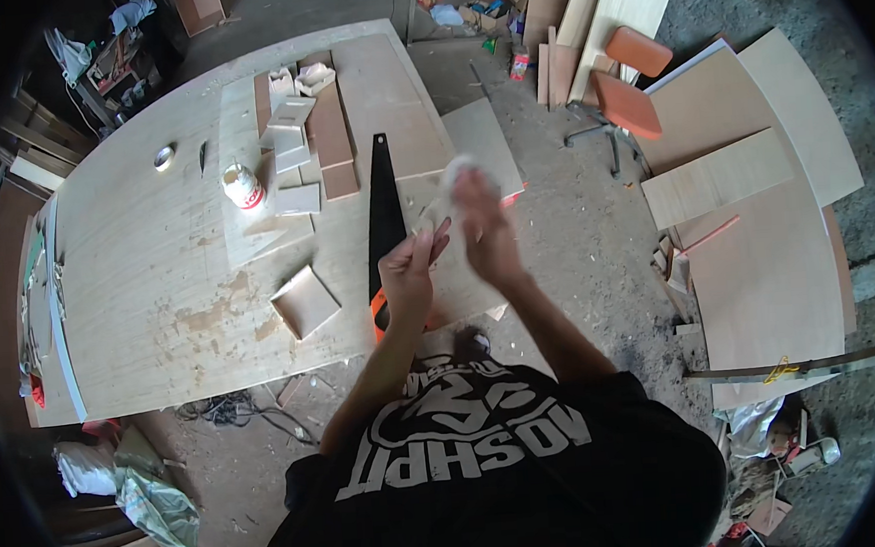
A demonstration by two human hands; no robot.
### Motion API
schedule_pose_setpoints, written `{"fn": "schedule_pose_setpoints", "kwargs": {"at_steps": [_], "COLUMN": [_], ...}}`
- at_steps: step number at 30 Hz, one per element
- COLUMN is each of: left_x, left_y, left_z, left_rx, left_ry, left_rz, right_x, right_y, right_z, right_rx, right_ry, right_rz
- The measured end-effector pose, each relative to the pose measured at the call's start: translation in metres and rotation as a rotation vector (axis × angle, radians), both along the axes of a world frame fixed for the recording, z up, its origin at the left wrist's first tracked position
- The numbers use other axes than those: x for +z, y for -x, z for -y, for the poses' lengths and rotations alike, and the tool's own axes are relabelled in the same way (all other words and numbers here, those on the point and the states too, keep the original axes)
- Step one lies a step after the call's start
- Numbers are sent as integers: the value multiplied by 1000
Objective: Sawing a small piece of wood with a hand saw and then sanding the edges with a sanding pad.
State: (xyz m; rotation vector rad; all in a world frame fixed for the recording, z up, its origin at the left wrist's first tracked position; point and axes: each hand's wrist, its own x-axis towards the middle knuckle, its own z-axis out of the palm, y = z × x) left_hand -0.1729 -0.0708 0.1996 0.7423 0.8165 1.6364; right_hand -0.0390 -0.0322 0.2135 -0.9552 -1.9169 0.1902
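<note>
Above the front right part of the worktable (111, 339), my left hand (409, 267) is closed in a pinch; a thin pale edge shows near its fingertips, too faint to name. To its right, slightly farther off, my right hand (488, 235) is smeared by motion. It grips a round whitish thing (461, 168) that resembles a roll of tape. Just left of my left hand lies a handsaw (383, 202) with a black blade and orange handle, the handle partly behind my forearm. A shallow open wooden box (305, 304) rests left of the saw.
Farther back on the table are a white glue bottle (243, 186), a tape roll (163, 157), a dark slim tool (202, 160) and several small boards (290, 117). An orange chair (629, 101) and large wood sheets (764, 284) stand to the right. Cables (228, 411) lie under the table's front edge.
</note>
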Motion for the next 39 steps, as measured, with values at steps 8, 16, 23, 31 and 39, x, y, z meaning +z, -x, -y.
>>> {"fn": "schedule_pose_setpoints", "kwargs": {"at_steps": [8,16,23,31,39], "left_x": [4,-15,-18,-9,-16], "left_y": [9,16,20,16,19], "left_z": [-9,-6,1,3,2], "left_rx": [-67,47,-5,50,50], "left_ry": [-79,-74,-52,-62,-13], "left_rz": [-119,-480,-359,-343,-413], "right_x": [20,12,-3,-12,-9], "right_y": [17,8,15,12,16], "right_z": [16,14,21,-1,-1], "right_rx": [9,51,62,-1,-73], "right_ry": [50,139,92,97,191], "right_rz": [195,97,126,53,-124]}}
